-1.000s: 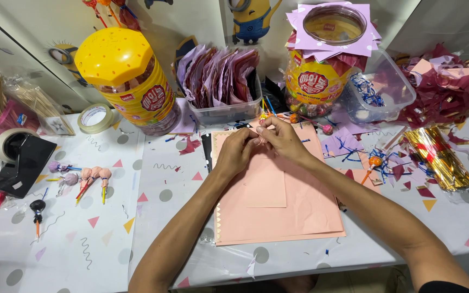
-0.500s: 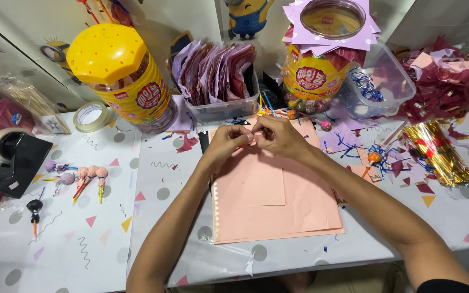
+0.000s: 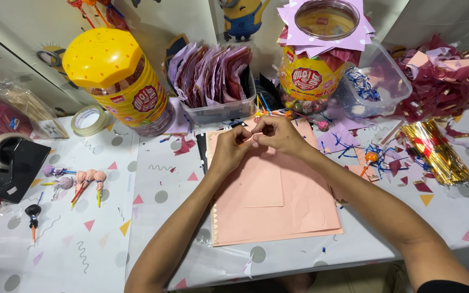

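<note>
Centrally, the left hand (image 3: 233,147) and the right hand (image 3: 276,132) meet fingertip to fingertip above the far edge of the stack of peach paper sheets (image 3: 278,201), the landmark for every position below. Both hands are curled nearly closed, thumbs and forefingers pinched on something small between them; what it is cannot be told, since the fingers cover it. Holding it up off the paper, close to the body's midline, seemingly lets both sets of fingertips work on it at once.

Beyond the stack stands a clear tub of folded purple and red wrappers (image 3: 215,81), within easy reach. To its far left rises a yellow-lidded jar (image 3: 118,81), with a roll of tape (image 3: 89,120) just beside it. To the far right of the stack stands a second jar (image 3: 315,70), open, with lilac paper squares draped round its mouth. Left of the stack, well apart, lie several wrapped lollipops (image 3: 85,182) on the patterned tablecloth (image 3: 153,217) near a black tape dispenser (image 3: 12,165). Right of the stack lies a bundle of gold strips (image 3: 435,152).
</note>
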